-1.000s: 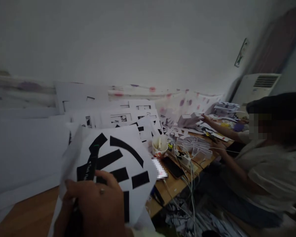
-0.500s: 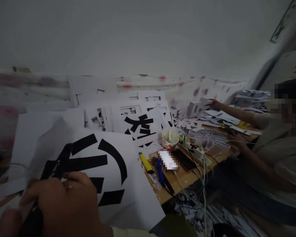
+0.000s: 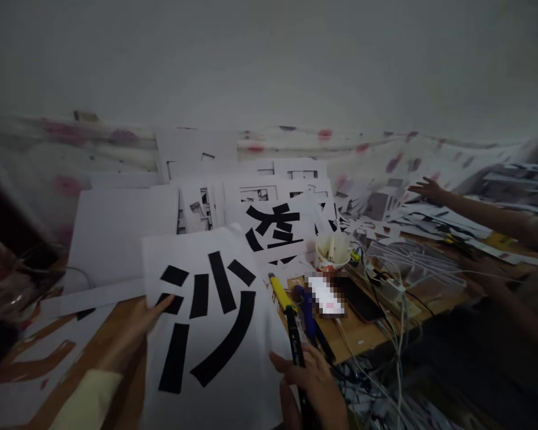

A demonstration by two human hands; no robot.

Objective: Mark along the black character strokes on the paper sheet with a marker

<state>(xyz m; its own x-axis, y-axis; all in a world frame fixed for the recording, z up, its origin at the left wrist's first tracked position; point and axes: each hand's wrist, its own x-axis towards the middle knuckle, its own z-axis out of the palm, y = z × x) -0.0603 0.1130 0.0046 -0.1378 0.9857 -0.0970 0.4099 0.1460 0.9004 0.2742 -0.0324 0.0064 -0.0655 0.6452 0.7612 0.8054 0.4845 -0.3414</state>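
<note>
A white sheet (image 3: 219,370) with bold black character strokes stands upright in front of me. At its left edge my left hand (image 3: 137,325) grips the sheet, thumb on the front over a black stroke. My right hand (image 3: 311,382), near the lower right edge of the sheet, is closed around a black pen-like tool (image 3: 297,352) that points upward. Behind the tool's upper end lies a yellow cutter (image 3: 281,291) on the wooden table (image 3: 349,343). Another sheet with black strokes (image 3: 307,209) leans farther back.
Cut white boards (image 3: 125,221) lean against the back. A paper cup (image 3: 332,251), a phone (image 3: 361,295), a blue-handled tool (image 3: 307,310) and tangled cables (image 3: 401,334) are on the right. Beyond them a person's arm (image 3: 479,209) reaches over paper scraps.
The front sheet has turned and now faces me upright. My left hand has moved to its left edge, my right hand rightward with the black tool. The view has shifted; the other person's hand has opened.
</note>
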